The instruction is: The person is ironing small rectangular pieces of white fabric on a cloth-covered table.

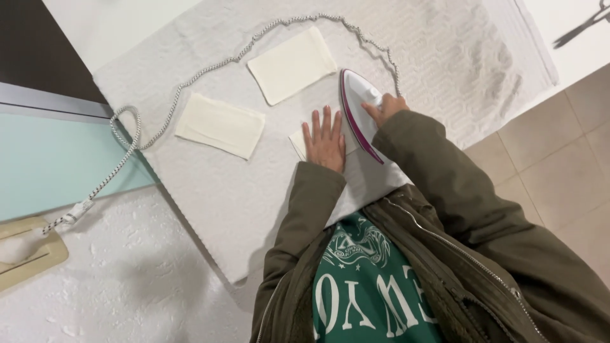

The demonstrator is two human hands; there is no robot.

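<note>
- Fingers [325, 122] of the left hand [325, 141] lie flat and spread, gripping nothing; they press on a small cream cloth piece [297, 142] on the white padded board [445, 57], near the board's edge that faces the person.
- Only a corner of this cloth piece shows, on the outer side of the left hand; the rest is hidden under the palm and under the iron.
- The right hand [384, 108] is closed around the handle of the white and purple iron [357, 111]; the fingers wrap the top, so the grip is firm as far as I can see.
- The iron stands just beside the left fingertips, on their right side, nearly touching. Its long axis runs from the person toward the far edge of the board, almost parallel to the left fingers, with the pointed nose away from the body.
- The right hand is therefore the nearer one to the iron; the left hand is the nearer one to the cloth.
- Farther out, two other cream rectangles lie flat and apart: one [291, 64] toward the far edge, one [220, 124] toward the left edge of the board.
- The braided cord [190, 82] loops from the iron around the far side of both pieces and goes down over the left edge.
</note>
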